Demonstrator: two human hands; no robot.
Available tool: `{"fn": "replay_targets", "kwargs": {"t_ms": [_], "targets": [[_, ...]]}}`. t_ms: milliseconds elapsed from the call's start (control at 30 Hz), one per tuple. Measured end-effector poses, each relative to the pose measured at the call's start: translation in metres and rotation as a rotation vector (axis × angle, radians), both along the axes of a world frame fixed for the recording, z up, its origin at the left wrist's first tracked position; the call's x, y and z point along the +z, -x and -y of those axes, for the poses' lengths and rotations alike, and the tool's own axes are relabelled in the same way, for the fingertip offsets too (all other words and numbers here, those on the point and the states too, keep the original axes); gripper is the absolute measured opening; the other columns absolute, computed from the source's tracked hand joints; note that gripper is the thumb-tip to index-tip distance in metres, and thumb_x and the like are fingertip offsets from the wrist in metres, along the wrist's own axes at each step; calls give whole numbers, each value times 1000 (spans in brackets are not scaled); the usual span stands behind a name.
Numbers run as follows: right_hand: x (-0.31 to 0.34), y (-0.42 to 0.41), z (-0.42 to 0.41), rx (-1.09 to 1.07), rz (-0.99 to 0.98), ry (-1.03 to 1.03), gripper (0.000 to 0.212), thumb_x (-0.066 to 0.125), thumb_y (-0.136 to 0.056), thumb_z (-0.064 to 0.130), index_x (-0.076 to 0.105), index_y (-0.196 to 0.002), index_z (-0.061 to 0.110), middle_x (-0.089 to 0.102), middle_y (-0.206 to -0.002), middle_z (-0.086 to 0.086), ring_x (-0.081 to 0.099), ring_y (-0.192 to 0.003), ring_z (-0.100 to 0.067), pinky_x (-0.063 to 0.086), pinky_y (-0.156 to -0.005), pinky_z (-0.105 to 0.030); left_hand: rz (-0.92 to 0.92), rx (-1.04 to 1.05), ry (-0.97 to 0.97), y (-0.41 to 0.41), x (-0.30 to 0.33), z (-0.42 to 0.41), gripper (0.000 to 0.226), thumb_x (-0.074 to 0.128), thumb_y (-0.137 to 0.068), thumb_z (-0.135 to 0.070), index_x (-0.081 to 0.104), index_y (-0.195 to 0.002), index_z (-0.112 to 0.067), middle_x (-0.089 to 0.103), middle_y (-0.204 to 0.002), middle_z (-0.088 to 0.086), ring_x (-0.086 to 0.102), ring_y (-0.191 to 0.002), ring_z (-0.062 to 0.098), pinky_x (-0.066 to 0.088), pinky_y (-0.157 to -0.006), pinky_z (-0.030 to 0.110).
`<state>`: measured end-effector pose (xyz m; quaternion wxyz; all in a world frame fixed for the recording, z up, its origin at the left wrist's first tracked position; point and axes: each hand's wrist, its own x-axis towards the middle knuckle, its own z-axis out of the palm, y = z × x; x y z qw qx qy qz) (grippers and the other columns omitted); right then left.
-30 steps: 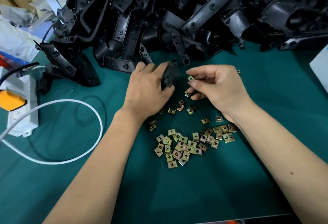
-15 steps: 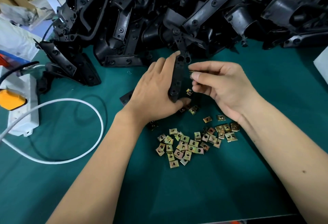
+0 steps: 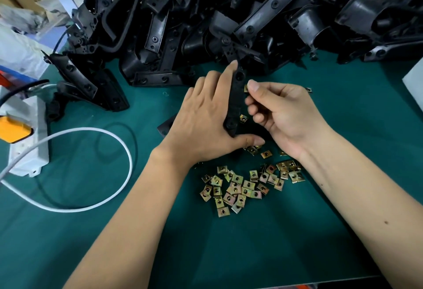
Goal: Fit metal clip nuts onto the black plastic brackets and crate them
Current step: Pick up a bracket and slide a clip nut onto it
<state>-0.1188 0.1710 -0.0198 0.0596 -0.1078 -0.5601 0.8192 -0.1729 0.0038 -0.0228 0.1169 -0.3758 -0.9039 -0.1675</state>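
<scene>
Left hand (image 3: 206, 121) grips the bracket (image 3: 234, 103) as before; right hand (image 3: 283, 114) (pinching a clip nut (image 3: 246, 88)) now touches it.

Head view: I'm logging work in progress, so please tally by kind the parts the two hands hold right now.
Black plastic bracket: 1, held by the left hand
Metal clip nut: 1, pinched by the right hand at the bracket's edge
Total: 2
</scene>
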Motion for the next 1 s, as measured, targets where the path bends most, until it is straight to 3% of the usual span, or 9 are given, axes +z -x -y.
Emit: {"fn": "replay_targets", "kwargs": {"t_ms": [267, 533, 700, 1000], "targets": [[0, -2, 3, -40, -16, -37, 15, 69, -97, 13, 72, -85, 4, 63, -66, -1, 54, -55, -9, 41, -46, -19, -16, 1, 27, -4, -2, -3, 138, 52, -64, -98, 12, -164, -12, 42, -142, 3, 44, -126, 22, 39, -109, 41], [2, -4, 3, -15, -12, -78, 21, 70, -97, 23, 65, -81, 10, 48, -61, 0, 37, -46, -10, 27, -41, -19, -50, 2, 14, -7, 0, -12, 134, 58, -67, -92, 13, -163, -10, 47, -137, 1, 45, -120, 22, 39, -106, 39], [0, -1, 4, -101, 48, -142, 22, 78, -92, 23, 70, -82, 4, 52, -60, 1, 43, -48, -10, 30, -40, -20, -95, 34, 86, -2, 0, -11, 130, 56, -70, -93, 17, -163, -11, 45, -137, 5, 47, -121, 25, 41, -105, 42], [7, -5, -5, -14, -97, -202, 17, 73, -94, 10, 74, -78, 8, 59, -62, -4, 50, -51, -12, 35, -42, -20, -103, 47, 30, -8, 3, -11, 127, 55, -75, -87, 11, -164, -7, 47, -137, 4, 46, -118, 24, 41, -103, 41]]}}
